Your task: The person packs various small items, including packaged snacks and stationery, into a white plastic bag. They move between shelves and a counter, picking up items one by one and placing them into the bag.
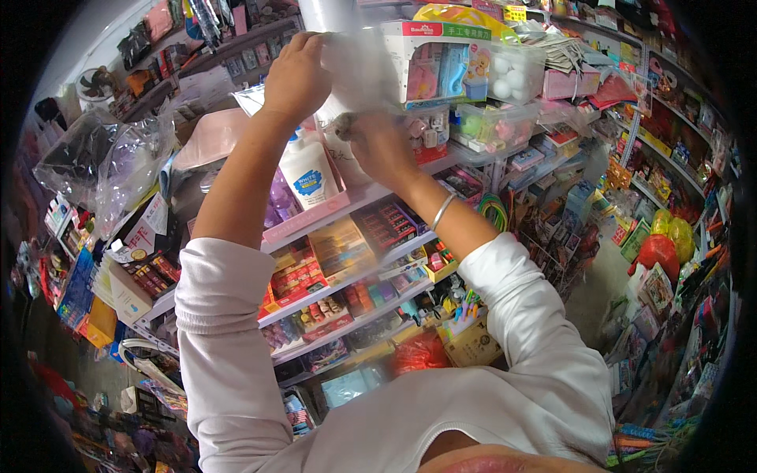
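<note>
Both my arms reach forward over the top of a shelf rack. My left hand [297, 77] is raised, its fingers curled at the left edge of a pale, motion-blurred thing [364, 68] that looks like a clear plastic bag or sheet. Lower and to the right, my right hand [381, 142] is blurred, with a small dark greyish thing [345, 126] at its fingertips; its grip cannot be made out. Below and between the hands, a white glue bottle [307, 171] stands in a pink tray [307, 217] beside purple bottles [282, 198].
Right of my hands stand a boxed craft scissors set [446, 65], a clear tub of white balls [514, 74] and a clear bin of small goods [494, 130]. Crumpled plastic bags [127, 159] lie at left. Lower shelves hold boxed goods [340, 248]; a red bag [421, 353] sits near my body.
</note>
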The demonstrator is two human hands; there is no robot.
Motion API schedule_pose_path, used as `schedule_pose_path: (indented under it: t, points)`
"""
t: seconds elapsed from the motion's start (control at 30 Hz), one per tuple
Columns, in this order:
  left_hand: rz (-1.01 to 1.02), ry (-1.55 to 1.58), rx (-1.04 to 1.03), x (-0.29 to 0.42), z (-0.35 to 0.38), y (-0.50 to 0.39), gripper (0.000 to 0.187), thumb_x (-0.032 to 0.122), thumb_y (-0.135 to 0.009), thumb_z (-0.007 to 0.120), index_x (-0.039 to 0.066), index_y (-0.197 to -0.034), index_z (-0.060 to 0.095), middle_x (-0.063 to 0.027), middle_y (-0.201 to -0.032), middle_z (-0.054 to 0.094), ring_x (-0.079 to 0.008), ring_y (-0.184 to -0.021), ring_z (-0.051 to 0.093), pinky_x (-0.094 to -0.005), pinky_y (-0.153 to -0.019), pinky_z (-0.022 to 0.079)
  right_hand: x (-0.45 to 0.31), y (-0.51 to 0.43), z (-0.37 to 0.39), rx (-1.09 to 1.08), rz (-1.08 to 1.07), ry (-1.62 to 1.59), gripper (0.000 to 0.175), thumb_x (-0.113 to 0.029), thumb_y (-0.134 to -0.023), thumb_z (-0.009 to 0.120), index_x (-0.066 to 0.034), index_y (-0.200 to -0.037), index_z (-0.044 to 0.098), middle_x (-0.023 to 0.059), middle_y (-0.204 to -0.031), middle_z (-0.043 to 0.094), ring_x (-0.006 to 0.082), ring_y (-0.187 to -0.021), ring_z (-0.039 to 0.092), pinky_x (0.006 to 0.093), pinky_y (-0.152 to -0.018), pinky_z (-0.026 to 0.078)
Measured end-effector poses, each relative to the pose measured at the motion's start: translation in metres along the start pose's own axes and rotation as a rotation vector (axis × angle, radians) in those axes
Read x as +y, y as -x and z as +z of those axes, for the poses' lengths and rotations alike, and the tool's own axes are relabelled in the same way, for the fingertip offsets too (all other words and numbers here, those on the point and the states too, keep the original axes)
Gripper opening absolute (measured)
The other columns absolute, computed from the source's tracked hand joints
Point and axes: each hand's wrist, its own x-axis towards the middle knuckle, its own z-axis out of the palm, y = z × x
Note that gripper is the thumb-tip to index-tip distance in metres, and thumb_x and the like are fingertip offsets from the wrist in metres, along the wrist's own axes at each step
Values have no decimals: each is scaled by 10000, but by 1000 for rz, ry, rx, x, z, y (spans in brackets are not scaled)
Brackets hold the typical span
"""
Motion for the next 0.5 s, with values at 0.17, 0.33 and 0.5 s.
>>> schedule_pose_path:
  t: [0.17, 0.33, 0.5]
  points:
    - [-15, 27, 12, 0, 4, 5, 449, 83, -722, 518, 76, -1171, 539, -119, -1161, 547, -318, -1066, 531, -404, -914, 433, 9, 45, 3, 1, 31, -81, 215, -66, -702, 628, -21, -911, 601, 168, -903, 595, 375, -915, 538, 430, -830, 427]
    - [-12, 47, -52, -1, -3, 13, 519, 59, -751, 558, 86, -1260, 462, -142, -1252, 501, -336, -1139, 494, -388, -945, 426, 10, 68, 4, -94, 93, 114, 201, -140, -747, 614, -37, -919, 597, 165, -890, 602, 360, -859, 569, 430, -743, 465]
    - [-1, 109, 22, 2, -23, 41, 475, 53, -766, 575, 75, -1233, 487, -156, -1243, 505, -350, -1124, 499, -391, -950, 418, 14, 72, -18, -194, 210, 122, 211, -182, -764, 611, -34, -914, 592, 182, -874, 608, 378, -817, 596, 455, -690, 479]
